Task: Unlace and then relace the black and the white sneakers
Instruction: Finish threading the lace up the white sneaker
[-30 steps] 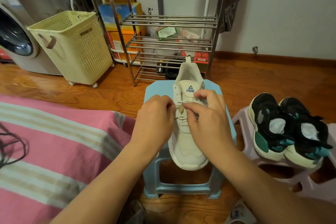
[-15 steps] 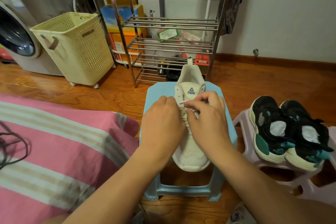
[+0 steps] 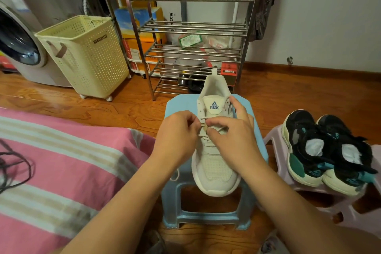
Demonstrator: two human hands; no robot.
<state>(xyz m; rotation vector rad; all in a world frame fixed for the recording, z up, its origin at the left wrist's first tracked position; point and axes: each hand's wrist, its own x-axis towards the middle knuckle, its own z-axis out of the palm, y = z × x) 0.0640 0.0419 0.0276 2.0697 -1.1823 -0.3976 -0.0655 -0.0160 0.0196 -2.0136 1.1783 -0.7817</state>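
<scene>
White sneaker (image 3: 215, 163): on blue stool (image 3: 179, 187), toe toward person, under both hands. Left hand (image 3: 177, 140), fingers curled, pinches lace (image 3: 203, 118) at left eyelets; right hand (image 3: 233, 136) pinches lace mid-tongue. Black sneakers (image 3: 327, 150): neighbouring stool, right.

A sneaker (image 3: 214, 150) lies on a stool (image 3: 181, 107), a rack (image 3: 191, 27) behind, a basket (image 3: 86, 55) far left.

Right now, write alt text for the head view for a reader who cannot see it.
Two bare hands work the lace of a white sneaker lying on a blue stool: the left hand and right hand each pinch the lace near the tongue. A pair of black sneakers sits on a pink stool to the right.
</scene>
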